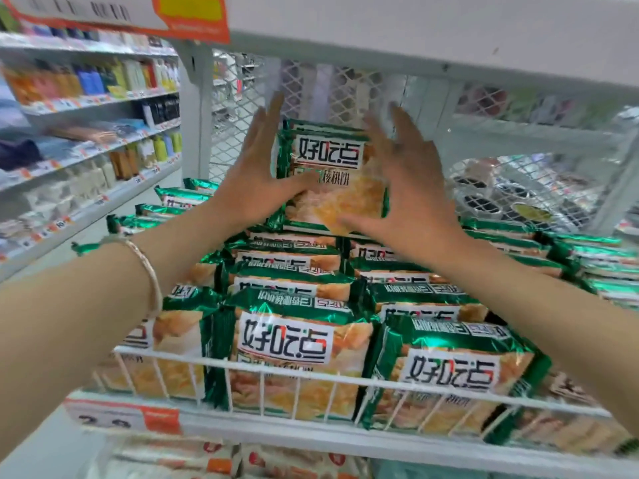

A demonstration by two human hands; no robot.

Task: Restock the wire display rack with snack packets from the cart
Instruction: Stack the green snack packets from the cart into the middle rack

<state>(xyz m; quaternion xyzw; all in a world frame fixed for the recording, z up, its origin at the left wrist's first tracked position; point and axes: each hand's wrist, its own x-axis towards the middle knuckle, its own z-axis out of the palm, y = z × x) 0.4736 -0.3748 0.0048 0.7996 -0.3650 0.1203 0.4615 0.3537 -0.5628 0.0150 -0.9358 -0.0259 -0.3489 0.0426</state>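
Seemingly the placing step: an upright green snack packet (328, 157) stands at the far back of the wire display rack (311, 373), on the stacked packets (283, 340). Left hand (256, 174) and right hand (411, 188) flank it, fingers straight and spread, thumbs touching its lower edge. Next, ease off without toppling it

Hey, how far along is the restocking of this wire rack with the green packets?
Mostly done, it seems: rows of green packets lie packed behind the wire front rail. In hand: the left hand and right hand, fingers straight, steady an upright packet at the back. Left: room shows by the rear mesh on the right; the cart is out of view.
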